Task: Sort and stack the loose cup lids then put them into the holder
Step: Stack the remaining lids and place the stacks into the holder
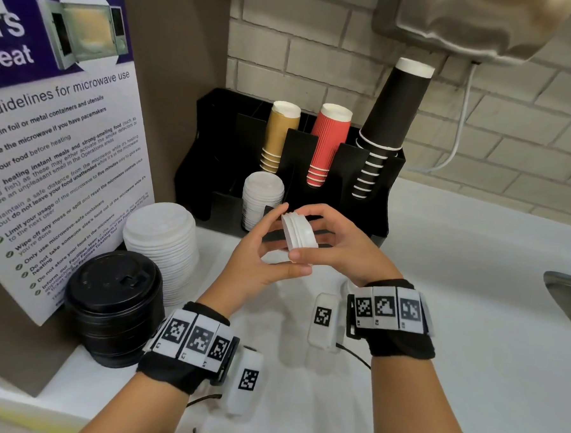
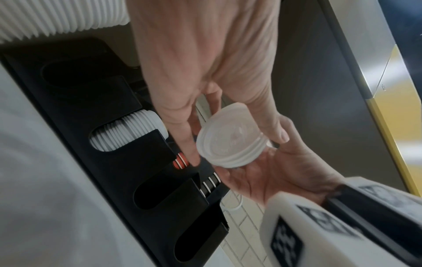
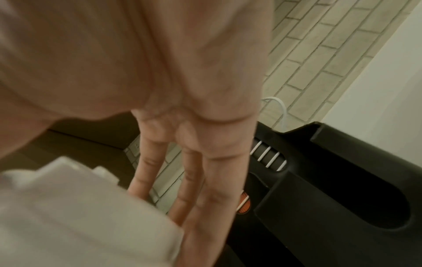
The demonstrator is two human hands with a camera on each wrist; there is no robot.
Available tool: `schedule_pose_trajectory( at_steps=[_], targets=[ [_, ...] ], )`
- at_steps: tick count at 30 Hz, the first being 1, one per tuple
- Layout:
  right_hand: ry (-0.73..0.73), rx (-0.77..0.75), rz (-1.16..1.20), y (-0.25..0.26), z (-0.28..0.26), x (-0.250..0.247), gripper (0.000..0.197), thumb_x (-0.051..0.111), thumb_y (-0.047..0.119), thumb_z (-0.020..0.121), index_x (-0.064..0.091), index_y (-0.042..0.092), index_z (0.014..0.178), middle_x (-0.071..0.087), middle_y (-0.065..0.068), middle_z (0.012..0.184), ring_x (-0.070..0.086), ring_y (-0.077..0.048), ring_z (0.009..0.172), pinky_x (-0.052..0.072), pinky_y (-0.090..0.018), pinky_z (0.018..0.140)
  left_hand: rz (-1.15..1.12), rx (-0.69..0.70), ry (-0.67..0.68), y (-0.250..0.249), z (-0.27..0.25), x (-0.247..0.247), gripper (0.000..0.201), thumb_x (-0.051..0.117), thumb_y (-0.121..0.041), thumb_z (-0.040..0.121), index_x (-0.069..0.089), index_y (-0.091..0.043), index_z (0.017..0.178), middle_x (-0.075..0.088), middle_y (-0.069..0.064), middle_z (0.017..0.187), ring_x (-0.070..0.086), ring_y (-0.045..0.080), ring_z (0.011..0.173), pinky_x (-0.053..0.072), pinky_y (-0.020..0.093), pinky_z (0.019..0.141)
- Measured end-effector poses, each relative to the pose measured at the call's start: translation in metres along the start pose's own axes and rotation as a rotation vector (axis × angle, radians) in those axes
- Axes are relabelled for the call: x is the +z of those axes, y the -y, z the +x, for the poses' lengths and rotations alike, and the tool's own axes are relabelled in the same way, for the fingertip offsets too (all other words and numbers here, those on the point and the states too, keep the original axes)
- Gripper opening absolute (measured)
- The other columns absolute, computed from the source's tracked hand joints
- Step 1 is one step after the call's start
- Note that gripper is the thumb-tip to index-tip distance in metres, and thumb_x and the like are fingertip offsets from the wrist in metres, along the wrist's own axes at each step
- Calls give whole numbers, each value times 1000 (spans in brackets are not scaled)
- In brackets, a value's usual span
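Your left hand [image 1: 262, 251] and right hand [image 1: 339, 245] meet in front of you, both curled around a small stack of white lids [image 1: 299, 232]; your left fingers and thumb cup its near side, and your right thumb and fingers pinch it from the far side. The stack is tipped on edge, so its axis runs roughly sideways between your palms, with the lid tops facing your right hand and the open undersides facing your left wrist. It hangs in the air, clear of the counter [image 1: 454, 308].

Just beyond your fingertips stands the black holder [image 1: 389, 175], with a column of white lids [image 1: 262, 198] upright in a front slot and gold, red and black cups upside down behind. Left of your left hand sits a taller pile of large white lids [image 1: 162, 243], and nearer your left wrist a pile of black lids [image 1: 114, 306].
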State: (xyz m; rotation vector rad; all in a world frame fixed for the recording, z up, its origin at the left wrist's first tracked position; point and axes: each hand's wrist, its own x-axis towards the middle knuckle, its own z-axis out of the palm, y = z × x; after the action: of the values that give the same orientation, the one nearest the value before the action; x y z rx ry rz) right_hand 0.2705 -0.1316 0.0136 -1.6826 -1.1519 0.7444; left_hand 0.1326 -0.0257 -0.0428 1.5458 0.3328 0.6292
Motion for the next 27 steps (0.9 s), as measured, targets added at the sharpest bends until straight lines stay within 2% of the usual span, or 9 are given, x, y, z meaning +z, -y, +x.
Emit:
schedule_pose_trajectory(
  at_steps=[2, 3, 6, 9, 12, 15, 18, 22, 27],
  targets=[
    [-70, -24, -15, 7, 15, -3, 58, 87, 25, 66, 59, 33, 115, 65, 0, 106, 67, -14, 94, 56, -26, 78, -4, -62, -60, 0, 1, -2, 102, 83, -37, 58, 35, -35, 148, 49, -12, 136, 60, 7, 117, 51, 25, 96],
    [-139, -40, -42, 11, 26, -5, 59, 87, 25, 66, 57, 30, 117, 63, 1, 106, 66, -14, 94, 56, -25, 78, -10, -108, -99, 0, 2, -3, 95, 81, -39, 62, 38, -34, 146, 49, -9, 136, 59, 9, 118, 51, 30, 98],
    [-314, -112, -188, 21, 65, -6, 66, 87, 29, 66, 50, 23, 120, 57, 7, 105, 59, -10, 96, 52, -24, 80, -12, -206, -185, 3, 4, -5, 49, 74, -31, 84, 55, -30, 129, 53, -3, 131, 61, 10, 109, 52, 35, 98],
    [-287, -150, -367, 24, 106, 2, 69, 86, 28, 67, 47, 16, 121, 56, -2, 111, 56, -19, 102, 51, -33, 85, 5, -255, -179, 9, 6, -7, 26, 69, -24, 89, 62, -29, 113, 57, -2, 124, 61, 11, 104, 51, 35, 99],
    [-195, -75, -614, 19, 138, 10, 71, 83, 29, 70, 43, 16, 127, 49, -11, 123, 51, -28, 110, 46, -38, 90, 3, -279, -167, 12, 7, -9, 22, 69, -23, 90, 63, -29, 111, 59, -6, 118, 62, 11, 102, 51, 32, 95],
    [-127, -5, -791, 11, 155, 18, 71, 78, 32, 75, 40, 19, 134, 45, -13, 128, 49, -31, 115, 44, -39, 94, 4, -292, -161, 14, 8, -11, 22, 68, -23, 90, 63, -29, 110, 59, -10, 113, 61, 9, 100, 50, 25, 89],
    [-106, 39, -853, 6, 163, 23, 68, 73, 34, 80, 39, 21, 137, 43, -12, 134, 46, -31, 121, 41, -50, 100, 6, -299, -156, 15, 8, -12, 21, 68, -23, 90, 64, -29, 109, 59, -12, 111, 61, 8, 100, 50, 24, 89],
    [-85, 19, -915, 1, 162, 31, 62, 69, 36, 83, 42, 24, 137, 40, -8, 141, 41, -30, 128, 33, -53, 105, 5, -306, -163, 17, 9, -13, 19, 68, -23, 90, 64, -31, 107, 59, -12, 111, 61, 8, 99, 50, 24, 89],
    [-147, -58, -1169, -2, 156, 39, 71, 76, 38, 73, 41, 23, 133, 39, -7, 135, 38, -31, 122, 33, -50, 100, 9, -297, -163, 20, 10, -14, 19, 69, -24, 89, 64, -34, 105, 60, -14, 109, 61, 7, 102, 51, 24, 88]
  ],
)
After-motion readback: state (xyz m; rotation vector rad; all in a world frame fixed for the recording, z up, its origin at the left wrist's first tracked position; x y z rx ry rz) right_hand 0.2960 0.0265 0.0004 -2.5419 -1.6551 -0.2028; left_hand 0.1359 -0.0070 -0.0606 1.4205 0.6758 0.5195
